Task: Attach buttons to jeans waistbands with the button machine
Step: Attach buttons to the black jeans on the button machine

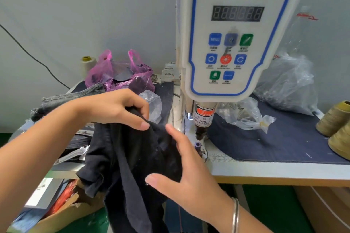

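Note:
A pair of black jeans (128, 157) hangs over the table's front edge, just left of the white servo button machine (234, 43). My left hand (115, 108) grips the upper edge of the black fabric with curled fingers and thumb. Lower down, my right hand (181, 168) lies against the fabric with fingers spread and fairly straight, the thumb pointing left. The machine's punch head (202, 119), with a red warning label, stands right of my hands above the small die (198, 145). No button can be made out on the fabric.
A stack of grey jeans (62, 104) lies at the left behind my left arm. A pink plastic bag (121, 73), clear plastic bags (284, 85) and olive thread cones (335, 119) stand on the denim-covered table (274, 143). A cardboard box (62, 212) sits below left.

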Tool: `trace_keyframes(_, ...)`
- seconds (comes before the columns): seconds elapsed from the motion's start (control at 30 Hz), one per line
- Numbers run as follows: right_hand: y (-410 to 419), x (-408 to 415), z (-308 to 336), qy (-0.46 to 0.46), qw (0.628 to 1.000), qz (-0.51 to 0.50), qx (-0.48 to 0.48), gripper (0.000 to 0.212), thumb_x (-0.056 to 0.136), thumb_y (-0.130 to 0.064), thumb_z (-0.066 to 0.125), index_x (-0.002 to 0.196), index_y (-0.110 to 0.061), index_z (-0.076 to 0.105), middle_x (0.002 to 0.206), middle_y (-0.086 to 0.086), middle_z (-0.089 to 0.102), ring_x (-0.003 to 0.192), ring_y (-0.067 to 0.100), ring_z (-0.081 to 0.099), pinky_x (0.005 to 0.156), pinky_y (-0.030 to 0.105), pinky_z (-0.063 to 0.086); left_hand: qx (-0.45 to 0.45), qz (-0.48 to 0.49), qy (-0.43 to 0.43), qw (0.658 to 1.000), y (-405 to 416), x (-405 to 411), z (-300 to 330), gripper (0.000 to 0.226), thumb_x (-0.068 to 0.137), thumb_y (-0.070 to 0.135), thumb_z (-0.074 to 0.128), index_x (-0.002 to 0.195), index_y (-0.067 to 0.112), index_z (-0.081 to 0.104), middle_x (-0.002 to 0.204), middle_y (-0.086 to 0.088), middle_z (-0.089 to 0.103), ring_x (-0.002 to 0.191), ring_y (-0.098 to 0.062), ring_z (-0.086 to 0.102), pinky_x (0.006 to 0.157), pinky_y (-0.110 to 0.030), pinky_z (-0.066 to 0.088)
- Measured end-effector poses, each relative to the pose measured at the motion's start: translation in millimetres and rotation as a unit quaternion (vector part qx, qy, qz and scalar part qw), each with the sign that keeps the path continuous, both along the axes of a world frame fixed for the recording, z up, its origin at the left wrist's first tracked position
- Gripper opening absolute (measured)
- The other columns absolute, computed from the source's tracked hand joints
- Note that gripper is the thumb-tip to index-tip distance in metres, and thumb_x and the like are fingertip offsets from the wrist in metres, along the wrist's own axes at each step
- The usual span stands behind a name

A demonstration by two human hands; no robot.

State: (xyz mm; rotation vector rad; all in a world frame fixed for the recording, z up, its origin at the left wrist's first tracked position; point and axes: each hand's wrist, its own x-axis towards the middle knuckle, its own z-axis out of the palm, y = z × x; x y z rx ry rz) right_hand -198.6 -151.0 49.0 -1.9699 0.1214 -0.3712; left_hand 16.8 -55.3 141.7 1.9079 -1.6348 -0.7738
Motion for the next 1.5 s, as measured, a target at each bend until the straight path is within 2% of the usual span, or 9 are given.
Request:
trace_keyframes(0.1,7.9,12.2,9.9,0.061,0.996,-0.036,0.046,0.105,0.057,-0.071,0.071,0.139,-0.063,0.005,0.148,-0.037,0.019,0.135,-0.017,0.018,0.110,0.024,0.026,-0.063,-0.025,0.112,0.991,1.9,-12.2,15.8,0.013,0.066,0.038,0.074,0.062,0.030,0.065,0.062,0.008,0.049,0.059,-0.009,0.042,0.058,-0.016,0.033)
trace_keyframes(0.2,-1.1,13.6,16.3,0.075,0.989,-0.018,0.126,0.062,0.058,-0.053,0.075,0.116,-0.034,0.060,0.112,-0.010,0.069,0.103,0.005,0.065,0.095,0.039,0.052,-0.084,-0.050,0.141,0.985,3.9,-18.1,24.4,0.018,0.066,0.044,0.077,0.066,0.028,0.068,0.063,0.009,0.053,0.059,-0.007,0.044,0.058,-0.013,0.036)
trace_keyframes(0.4,-46.1,-4.9,10.0,0.084,0.962,0.097,0.242,0.025,0.062,-0.018,0.068,0.086,-0.023,0.075,0.087,-0.002,0.072,0.084,0.016,0.068,0.077,0.029,0.053,-0.003,0.049,-0.090,0.995,-10.7,-15.9,10.4,0.024,0.089,0.051,0.056,0.087,0.035,0.074,0.081,0.013,0.068,0.080,-0.009,0.062,0.079,-0.026,0.048)
trace_keyframes(0.5,-63.9,-12.6,2.7,0.104,0.950,0.090,0.280,0.030,0.057,-0.006,0.062,0.086,-0.010,0.067,0.077,0.002,0.065,0.072,0.017,0.062,0.063,0.026,0.050,0.010,0.052,-0.155,0.987,-17.2,-21.1,-7.3,0.025,0.098,0.037,0.048,0.102,0.034,0.073,0.085,0.022,0.064,0.084,0.003,0.058,0.079,-0.014,0.043)
trace_keyframes(0.67,-85.8,-17.2,-2.7,0.147,0.925,0.064,0.346,0.053,0.045,-0.006,0.058,0.096,0.008,0.057,0.082,0.015,0.052,0.070,0.024,0.054,0.061,0.028,0.039,0.085,0.017,-0.199,0.976,-26.8,-31.2,-43.7,0.039,0.100,0.045,0.038,0.134,0.035,0.053,0.131,0.014,0.048,0.123,-0.005,0.039,0.112,-0.027,0.024)
trace_keyframes(0.8,-97.8,-24.5,-9.2,0.152,0.877,0.117,0.442,0.056,0.055,-0.024,0.083,0.105,0.001,0.071,0.101,0.018,0.070,0.090,0.028,0.067,0.080,0.035,0.054,0.093,0.045,-0.104,0.989,-31.3,-29.9,-58.8,0.028,0.090,0.058,0.049,0.086,0.031,0.058,0.090,0.006,0.058,0.086,-0.011,0.051,0.085,-0.031,0.041)
trace_keyframes(1.03,-126.7,-19.3,-9.0,0.293,0.926,0.014,0.238,0.030,0.085,-0.021,0.069,0.102,0.003,0.070,0.105,0.020,0.071,0.087,0.023,0.069,0.080,0.032,0.055,0.093,0.088,0.135,0.983,-35.3,-24.5,-78.1,0.018,0.086,0.036,0.062,0.071,0.028,0.056,0.072,0.012,0.050,0.071,-0.005,0.043,0.074,-0.027,0.030)
trace_keyframes(1.3,-139.1,-1.1,-4.9,0.332,0.940,0.005,0.076,0.022,0.087,-0.020,0.067,0.103,-0.006,0.072,0.100,0.007,0.074,0.095,0.022,0.070,0.085,0.027,0.055,0.138,0.061,-0.148,0.978,-69.3,-16.7,-75.3,0.021,0.094,0.034,0.059,0.074,0.035,0.052,0.080,0.018,0.055,0.074,0.001,0.050,0.066,-0.019,0.037)
trace_keyframes(1.5,-152.9,-14.9,-16.2,0.307,0.944,-0.002,0.120,0.026,0.083,-0.017,0.070,0.106,-0.004,0.071,0.106,0.014,0.072,0.099,0.029,0.069,0.091,0.038,0.054,0.189,0.089,-0.057,0.976,-49.5,-0.8,-87.8,0.040,0.088,0.061,0.055,0.065,0.029,0.064,0.067,0.018,0.060,0.064,0.000,0.055,0.067,-0.020,0.037)
